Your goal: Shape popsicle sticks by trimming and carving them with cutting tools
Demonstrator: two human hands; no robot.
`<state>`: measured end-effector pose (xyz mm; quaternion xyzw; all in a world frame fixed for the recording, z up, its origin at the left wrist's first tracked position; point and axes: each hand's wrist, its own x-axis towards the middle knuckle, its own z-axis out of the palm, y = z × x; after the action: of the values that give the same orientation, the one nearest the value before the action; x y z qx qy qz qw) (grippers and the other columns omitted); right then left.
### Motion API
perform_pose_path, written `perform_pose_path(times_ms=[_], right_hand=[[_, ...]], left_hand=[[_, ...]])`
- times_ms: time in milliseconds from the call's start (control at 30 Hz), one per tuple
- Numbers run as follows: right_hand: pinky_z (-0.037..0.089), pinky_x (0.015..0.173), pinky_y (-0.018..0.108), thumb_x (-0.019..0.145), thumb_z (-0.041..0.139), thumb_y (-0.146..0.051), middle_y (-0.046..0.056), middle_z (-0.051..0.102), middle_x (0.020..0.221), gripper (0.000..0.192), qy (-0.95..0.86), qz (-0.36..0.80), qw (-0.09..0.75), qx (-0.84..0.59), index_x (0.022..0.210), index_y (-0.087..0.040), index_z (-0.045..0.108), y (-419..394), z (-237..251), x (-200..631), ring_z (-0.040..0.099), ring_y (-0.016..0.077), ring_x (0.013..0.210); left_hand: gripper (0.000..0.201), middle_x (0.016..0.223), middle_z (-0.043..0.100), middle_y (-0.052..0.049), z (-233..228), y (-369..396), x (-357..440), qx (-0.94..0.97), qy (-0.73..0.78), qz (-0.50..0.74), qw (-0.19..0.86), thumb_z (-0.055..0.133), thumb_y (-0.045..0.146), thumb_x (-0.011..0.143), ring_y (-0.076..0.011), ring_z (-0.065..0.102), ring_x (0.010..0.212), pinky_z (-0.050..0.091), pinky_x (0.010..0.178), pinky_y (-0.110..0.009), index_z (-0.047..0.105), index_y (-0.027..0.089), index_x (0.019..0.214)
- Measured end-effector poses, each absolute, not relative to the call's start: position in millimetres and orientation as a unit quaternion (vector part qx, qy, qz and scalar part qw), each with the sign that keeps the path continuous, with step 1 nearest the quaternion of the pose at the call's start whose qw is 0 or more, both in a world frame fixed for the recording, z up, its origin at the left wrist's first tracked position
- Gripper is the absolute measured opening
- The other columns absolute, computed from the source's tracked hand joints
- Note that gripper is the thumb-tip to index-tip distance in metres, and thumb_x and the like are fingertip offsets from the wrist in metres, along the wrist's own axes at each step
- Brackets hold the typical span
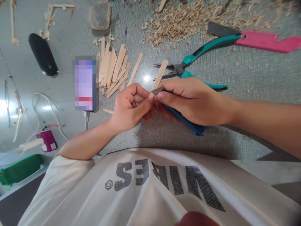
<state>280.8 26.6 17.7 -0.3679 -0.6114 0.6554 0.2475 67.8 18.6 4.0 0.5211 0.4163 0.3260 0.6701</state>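
Observation:
Between thumb and fingers, my left hand [133, 106] pinches a wooden craft stick [160, 74], which slants up and to the right. My right hand [188, 102] is closed around a blue-handled cutter knife [185, 121]. Its grey blade [156, 91] touches or crosses the stick near the left thumb; how deep it goes I cannot tell. The right fingers under the handle are partly hidden. Just beyond the right hand lie pliers [180, 68] with teal handles, jaws apart. A pile of craft sticks [114, 69] rests beyond my left hand.
Wood shavings [181, 20] spread along the far side, near a pink-handled knife [265, 40]. A phone [84, 83] with a cable, a black case [43, 55], and a clear plastic container [100, 14] lie left. A purple adapter [47, 140] and a green object [21, 169] sit at near left.

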Motion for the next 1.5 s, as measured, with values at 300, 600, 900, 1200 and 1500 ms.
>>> perform_pose_path(times_ms=[300, 600, 900, 1200, 1500], right_hand=[[0.034, 0.051, 0.029, 0.109, 0.055, -0.017, -0.004, 0.061, 0.06, 0.034, -0.629, 0.606, 0.26, -0.411, 0.075, -0.021, 0.055, 23.2, 15.4, 281.7, 0.05, 0.0092, 0.049], [0.034, 0.05, 0.028, 0.107, 0.055, -0.017, -0.004, 0.061, 0.059, 0.037, -0.653, 0.605, 0.244, -0.384, 0.07, -0.021, 0.055, 27.8, 16.9, 283.2, 0.05, 0.0076, 0.047], [0.03, 0.045, 0.026, 0.108, 0.058, -0.017, -0.004, 0.057, 0.055, 0.04, -0.639, 0.643, 0.225, -0.358, 0.068, -0.02, 0.056, 30.8, 16.0, 287.6, 0.046, 0.007, 0.045], [0.032, 0.042, 0.024, 0.107, 0.062, -0.02, -0.004, 0.058, 0.054, 0.04, -0.635, 0.668, 0.206, -0.329, 0.068, -0.019, 0.06, 35.6, 15.9, 289.9, 0.047, 0.0068, 0.044], [0.034, 0.048, 0.026, 0.107, 0.059, -0.016, -0.004, 0.06, 0.06, 0.036, -0.649, 0.614, 0.25, -0.374, 0.071, -0.02, 0.055, 28.6, 16.1, 284.0, 0.049, 0.0073, 0.047]], left_hand=[[0.051, 0.059, 0.067, 0.007, 8.7, 21.1, 68.4, 0.528, 0.437, 0.315, 0.657, 0.084, 0.065, 0.09, -0.0079, 0.054, 0.036, 0.037, 0.033, -0.02, 0.054, 0.024, 0.088], [0.054, 0.059, 0.067, 0.006, 13.8, 23.9, 67.9, 0.518, 0.434, 0.293, 0.676, 0.087, 0.066, 0.087, -0.007, 0.05, 0.035, 0.037, 0.033, -0.022, 0.055, 0.023, 0.082], [0.054, 0.056, 0.066, 0.005, 14.9, 25.5, 67.4, 0.514, 0.431, 0.277, 0.688, 0.09, 0.063, 0.085, -0.0062, 0.047, 0.032, 0.034, 0.03, -0.021, 0.055, 0.022, 0.079], [0.058, 0.056, 0.065, 0.005, 14.7, 26.3, 66.8, 0.51, 0.442, 0.27, 0.687, 0.089, 0.069, 0.082, -0.0067, 0.05, 0.034, 0.038, 0.032, -0.02, 0.056, 0.022, 0.08], [0.057, 0.057, 0.067, 0.006, 17.1, 26.4, 68.6, 0.502, 0.441, 0.28, 0.689, 0.09, 0.068, 0.082, -0.0072, 0.052, 0.033, 0.037, 0.031, -0.02, 0.056, 0.022, 0.081]])
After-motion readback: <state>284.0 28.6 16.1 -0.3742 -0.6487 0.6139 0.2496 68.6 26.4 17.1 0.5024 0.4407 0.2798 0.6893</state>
